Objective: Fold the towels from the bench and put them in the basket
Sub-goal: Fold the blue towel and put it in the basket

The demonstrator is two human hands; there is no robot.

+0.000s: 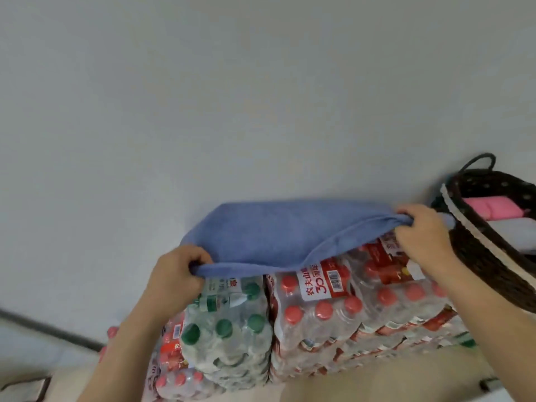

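Note:
A blue towel [278, 230] hangs stretched between my two hands above stacked packs of bottled water. My left hand [177, 274] pinches its near-left corner. My right hand [420, 230] grips its right end, bunched in the fingers. The towel's front edge sags in the middle. At the right stands a dark woven basket [475, 256] with a pale trimmed rim and a loop handle. Inside it lie a folded pink towel [487, 207] and a folded pale grey towel [516, 230]. My right hand is just left of the basket's rim.
Shrink-wrapped packs of water bottles with red caps [333, 309] and green caps [229, 326] are stacked below the towel against a plain pale wall [232, 97]. A dark strip runs along the floor at the lower left.

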